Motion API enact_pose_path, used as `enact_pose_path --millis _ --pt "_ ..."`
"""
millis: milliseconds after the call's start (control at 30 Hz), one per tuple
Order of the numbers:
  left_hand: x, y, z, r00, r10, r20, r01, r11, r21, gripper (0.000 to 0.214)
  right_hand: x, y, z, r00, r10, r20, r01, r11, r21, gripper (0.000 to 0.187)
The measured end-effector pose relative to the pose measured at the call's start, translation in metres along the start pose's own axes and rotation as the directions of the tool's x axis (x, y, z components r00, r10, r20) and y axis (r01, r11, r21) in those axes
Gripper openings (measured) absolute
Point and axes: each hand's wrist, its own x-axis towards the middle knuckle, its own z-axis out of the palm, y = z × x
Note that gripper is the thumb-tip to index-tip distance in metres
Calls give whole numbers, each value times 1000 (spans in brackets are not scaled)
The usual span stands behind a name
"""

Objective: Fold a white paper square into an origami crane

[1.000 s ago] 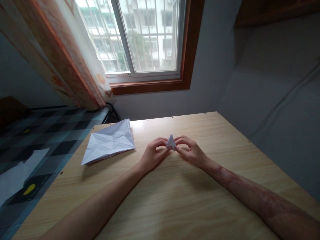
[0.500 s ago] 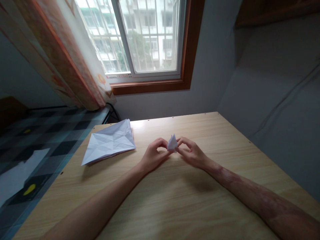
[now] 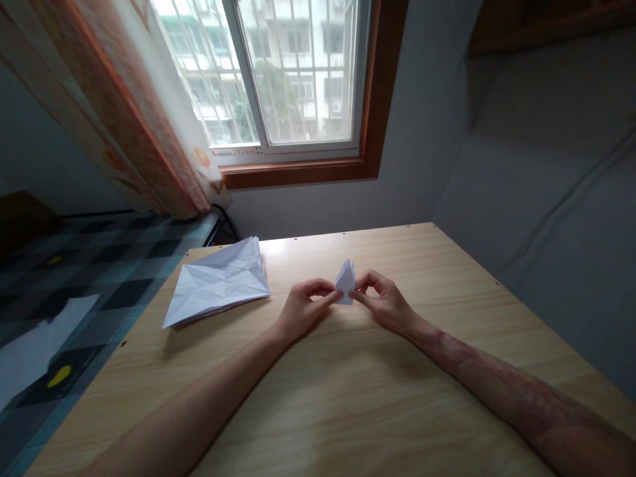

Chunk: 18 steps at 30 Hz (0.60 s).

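A small folded white paper piece (image 3: pixel 346 277) stands upright between my hands, with pointed tips on top and a narrower base below. My left hand (image 3: pixel 309 303) pinches its left lower side between thumb and forefinger. On the opposite side, my right hand (image 3: pixel 381 298) grips the lower edge the same way. Both hands are just above the wooden table (image 3: pixel 318 397). To the left lies a stack of creased white paper sheets (image 3: pixel 218 281), its top sheet showing many fold lines.
A bed with a checked cover (image 3: pixel 114 265) adjoins the table's left side, with a white paper sheet (image 3: pixel 44 344) on it. Behind the table are a window (image 3: pixel 303 73) and a curtain (image 3: pixel 134 106). A cable (image 3: pixel 566 199) runs along the right wall.
The folded paper has turned more upright, so its pointed tips and base now show. My thumbs have shifted onto its front near the base. The sheet stack has not moved.
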Motion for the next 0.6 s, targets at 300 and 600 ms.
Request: enact_pose_path --millis 300,600 --pt "1 -7 2 978 -133 159 166 961 -222 49 -1 -5 2 1000 -11 19 10 998 57 26" --pt "0 -5 -1 973 -45 225 77 988 -134 39 -3 -7 0 997 -27 73 23 998 53 28"
